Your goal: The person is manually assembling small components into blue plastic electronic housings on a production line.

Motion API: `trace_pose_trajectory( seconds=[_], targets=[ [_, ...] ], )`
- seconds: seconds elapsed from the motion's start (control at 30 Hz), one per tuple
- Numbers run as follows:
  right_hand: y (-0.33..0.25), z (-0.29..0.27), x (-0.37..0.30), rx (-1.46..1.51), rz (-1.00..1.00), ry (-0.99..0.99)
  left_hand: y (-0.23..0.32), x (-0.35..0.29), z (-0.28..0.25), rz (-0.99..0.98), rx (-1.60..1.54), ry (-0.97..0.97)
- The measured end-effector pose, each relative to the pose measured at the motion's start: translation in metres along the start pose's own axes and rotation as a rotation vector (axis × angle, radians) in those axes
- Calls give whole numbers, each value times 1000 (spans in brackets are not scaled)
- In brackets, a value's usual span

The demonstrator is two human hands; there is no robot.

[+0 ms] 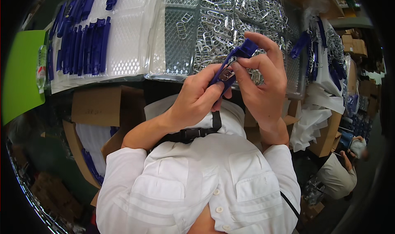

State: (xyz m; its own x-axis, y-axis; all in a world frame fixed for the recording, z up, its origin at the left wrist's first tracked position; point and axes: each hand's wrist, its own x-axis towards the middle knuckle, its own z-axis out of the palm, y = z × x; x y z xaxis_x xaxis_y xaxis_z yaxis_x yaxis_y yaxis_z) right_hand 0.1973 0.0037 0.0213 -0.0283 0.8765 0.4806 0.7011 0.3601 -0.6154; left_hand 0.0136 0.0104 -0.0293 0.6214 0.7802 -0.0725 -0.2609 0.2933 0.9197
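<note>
Blue plastic holder (247, 48) sits slantwise over the near edge of the clip tray (176, 60), left hand (194, 93) gripping it, presumably as a brace, while right hand (264, 75) pinches around its metal insert (225, 74), exact contact hard to see.

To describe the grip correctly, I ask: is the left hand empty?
No, the left hand grips the blue plastic part by its end nearer the body.

white short-sleeved shirt (193, 160), flapped chest pockets (158, 188), black buckled strap (193, 134)
</note>
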Motion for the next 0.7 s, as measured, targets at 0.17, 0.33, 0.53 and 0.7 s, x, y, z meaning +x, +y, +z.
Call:
trace_pose_trajectory(
  seconds=[0.17,0.33,0.53,0.7],
  targets=[
    [-5,8,-5,-26,-18,125,-1,-1,-2,-32,73,35],
    [-14,1,-9,372,437,-25,-10,-2,1,272,253,69],
    [8,6,-13,558,415,-125,2,7,10,32,247,145],
    [21,13,-10,531,402,-132,-1,10,7,-47,177,168]
  ],
)
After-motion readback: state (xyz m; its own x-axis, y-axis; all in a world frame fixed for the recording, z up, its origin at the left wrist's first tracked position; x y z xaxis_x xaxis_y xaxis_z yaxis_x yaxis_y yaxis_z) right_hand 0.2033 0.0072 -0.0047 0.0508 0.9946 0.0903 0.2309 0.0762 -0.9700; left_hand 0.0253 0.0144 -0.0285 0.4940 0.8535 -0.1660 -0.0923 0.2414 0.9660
